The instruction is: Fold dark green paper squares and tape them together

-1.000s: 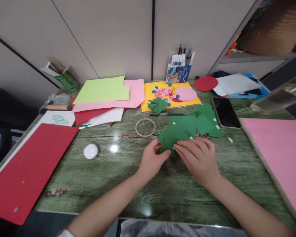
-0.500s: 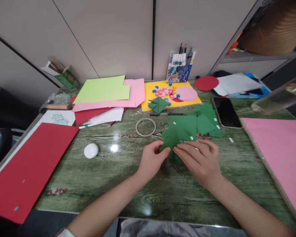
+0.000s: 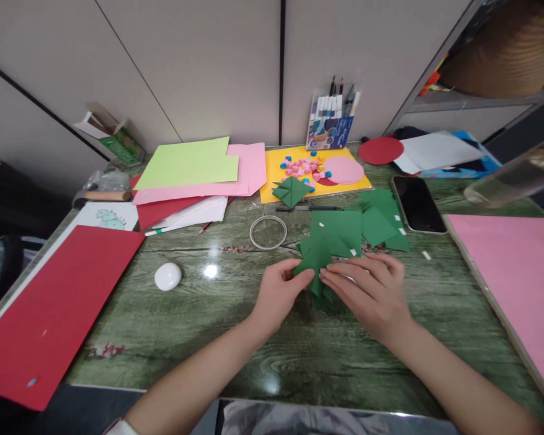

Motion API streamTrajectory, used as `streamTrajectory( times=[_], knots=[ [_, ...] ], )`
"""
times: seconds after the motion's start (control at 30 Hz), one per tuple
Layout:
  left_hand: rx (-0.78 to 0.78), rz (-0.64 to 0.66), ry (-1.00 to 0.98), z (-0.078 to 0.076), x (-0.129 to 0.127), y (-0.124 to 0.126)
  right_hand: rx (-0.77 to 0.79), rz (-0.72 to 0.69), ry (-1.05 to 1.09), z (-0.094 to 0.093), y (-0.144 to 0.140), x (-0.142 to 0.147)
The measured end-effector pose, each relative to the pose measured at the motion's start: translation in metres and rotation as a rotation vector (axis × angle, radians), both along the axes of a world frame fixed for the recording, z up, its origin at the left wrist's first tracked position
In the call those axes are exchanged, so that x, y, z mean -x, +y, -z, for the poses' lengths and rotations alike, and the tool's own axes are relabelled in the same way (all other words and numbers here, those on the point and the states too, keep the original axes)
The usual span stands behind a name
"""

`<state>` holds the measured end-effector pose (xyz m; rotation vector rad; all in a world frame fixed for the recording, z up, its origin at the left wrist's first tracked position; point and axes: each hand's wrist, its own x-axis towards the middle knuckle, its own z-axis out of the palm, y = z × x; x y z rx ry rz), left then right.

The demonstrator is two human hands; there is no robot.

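Hands meet mid-desk: my left hand [image 3: 278, 296] and right hand [image 3: 372, 293] each pinch the green paper piece [image 3: 316, 261], fingers closed; I judge firm, aligned creases matter most.

Lighting is even and moderately bright, coming from overhead: two white glare spots sit on the glossy green table [image 3: 208, 338], one near its centre, one toward 6 o'clock. Soft shadows fall beneath the forearms. Wide-angle distortion bends the wall panels and fans the table edges outward. At 3 o'clock a clear bottle [image 3: 512, 178] is smeared and out of focus. The 9 o'clock edge sinks into darkness. Central detail stays sharp.
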<state>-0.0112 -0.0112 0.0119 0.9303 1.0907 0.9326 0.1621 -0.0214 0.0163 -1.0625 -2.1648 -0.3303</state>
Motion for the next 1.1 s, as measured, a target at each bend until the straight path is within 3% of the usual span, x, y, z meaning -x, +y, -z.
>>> streamTrajectory(
  times=[0.23, 0.57, 0.9, 1.1],
  knots=[
    [0.029, 0.031, -0.037, -0.0022, -0.0009, -0.0011, -0.001, -0.009, 0.0, 0.0008, -0.0017, -0.001],
    [0.134, -0.011, -0.258, -0.0065, -0.0032, -0.0037, 0.003, 0.005, 0.0, -0.0027, -0.0009, 0.0033],
    [0.16, -0.045, -0.231, -0.0057, -0.0028, 0.0001, 0.017, 0.024, 0.003, -0.0025, -0.0005, 0.0025],
    [0.082, -0.052, -0.166, -0.0062, -0.0024, 0.001, -0.008, 0.01, -0.014, -0.0041, -0.0001, 0.0023]
  ],
)
